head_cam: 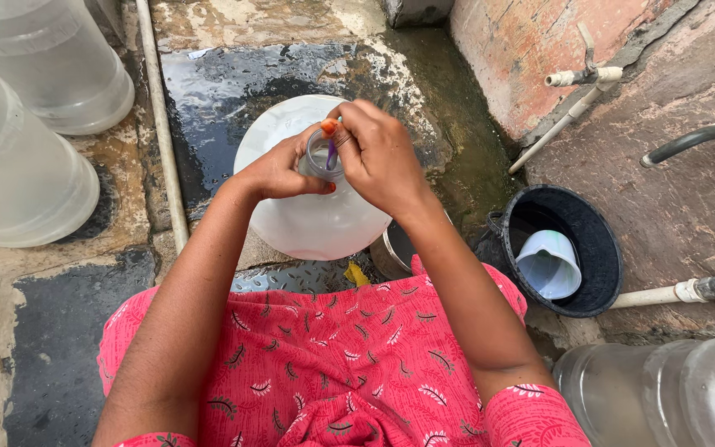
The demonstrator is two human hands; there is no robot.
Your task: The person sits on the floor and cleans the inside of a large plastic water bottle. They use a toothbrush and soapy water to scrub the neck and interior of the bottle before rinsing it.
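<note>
A large clear water jug (308, 211) stands upright on the wet floor in front of my knees. My left hand (279, 170) grips the jug's neck from the left. My right hand (378, 153) is over the mouth and holds a thin purple stick-like tool (332, 151) that dips into the opening. What the tool's lower end looks like is hidden inside the neck. My lap, in pink patterned cloth (341, 364), fills the bottom of the view.
Two more clear jugs (43, 66) lie at the top left and others (664, 393) at the bottom right. A black bucket (602, 248) holding a white jug stands to the right. White pipes (568, 108) and a tap cross the stone wall. A steel pot (391, 252) sits behind the jug.
</note>
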